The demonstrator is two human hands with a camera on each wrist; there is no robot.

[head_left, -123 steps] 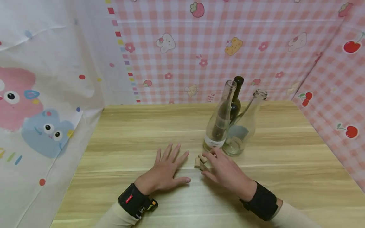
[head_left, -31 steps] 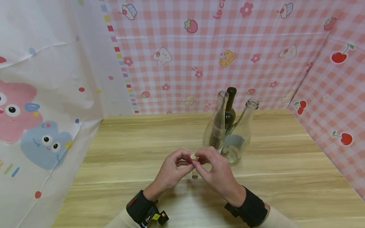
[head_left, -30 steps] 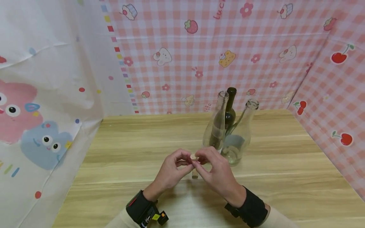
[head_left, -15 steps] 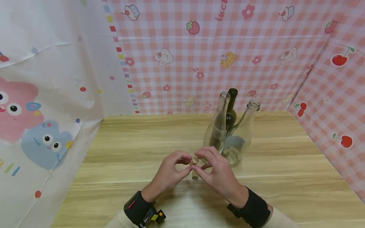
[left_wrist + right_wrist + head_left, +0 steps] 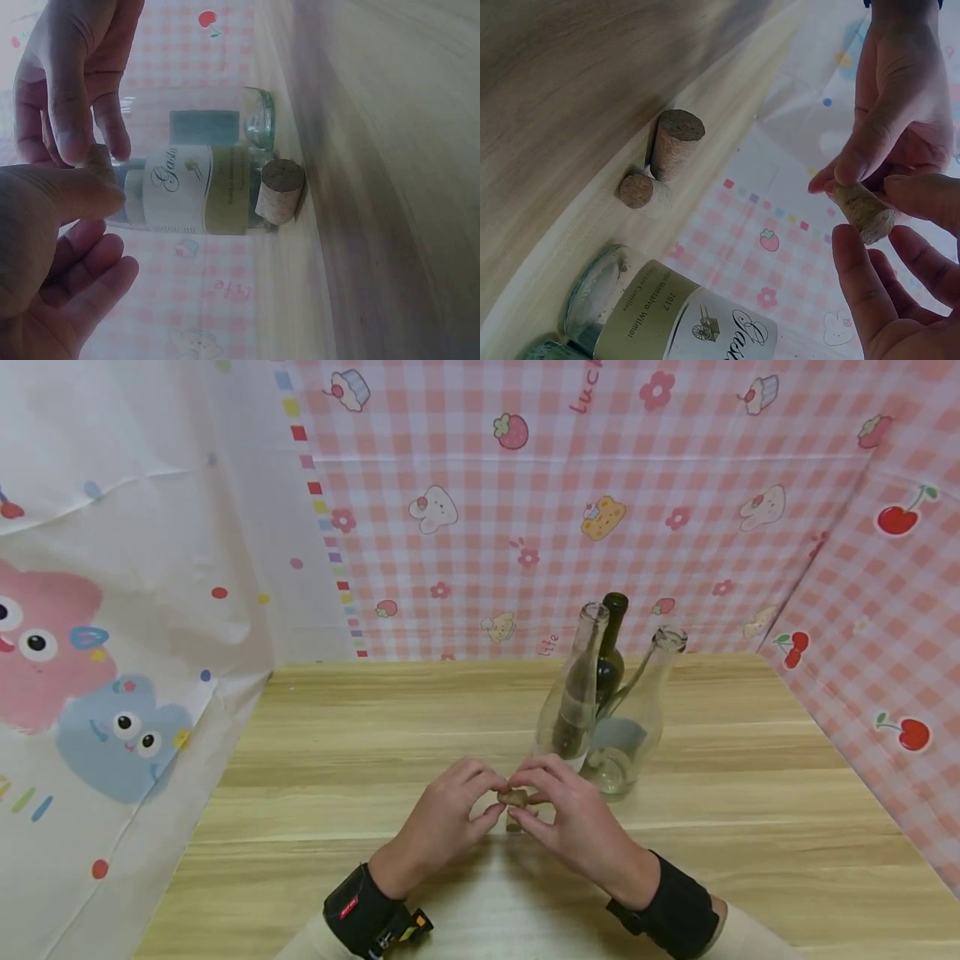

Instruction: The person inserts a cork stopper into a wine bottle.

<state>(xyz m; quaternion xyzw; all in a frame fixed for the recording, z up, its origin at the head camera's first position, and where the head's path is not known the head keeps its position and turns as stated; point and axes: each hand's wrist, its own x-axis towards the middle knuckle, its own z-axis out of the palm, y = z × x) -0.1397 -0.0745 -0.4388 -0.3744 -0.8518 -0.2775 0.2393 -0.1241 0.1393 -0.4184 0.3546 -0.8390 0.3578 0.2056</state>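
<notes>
In the head view, my left hand (image 5: pixel 446 814) and right hand (image 5: pixel 573 814) meet over the table, pinching one wine cork (image 5: pixel 513 797) between them. It lies roughly sideways there. Seen from the right wrist, the cork (image 5: pixel 865 212) has left-hand fingertips at one end and right-hand thumb and fingers around the other. Two more corks stand below on the table: a larger one (image 5: pixel 676 146) and a slimmer one (image 5: pixel 639 192). From the left wrist, one standing cork (image 5: pixel 281 191) shows, while my left thumb partly covers the held cork (image 5: pixel 100 161).
Just beyond my right hand stand a clear labelled bottle (image 5: pixel 566 710), a second clear bottle (image 5: pixel 630 727) and a dark green bottle (image 5: pixel 611 664) behind them. Wood-grain table (image 5: pixel 337 735) surrounds them. A pink checked cloth (image 5: pixel 465 560) hangs at the back.
Earlier my left hand lay spread on the table while my right reached among the corks. Now both hold one cork; over the last second it has tipped from end-up to sideways.
</notes>
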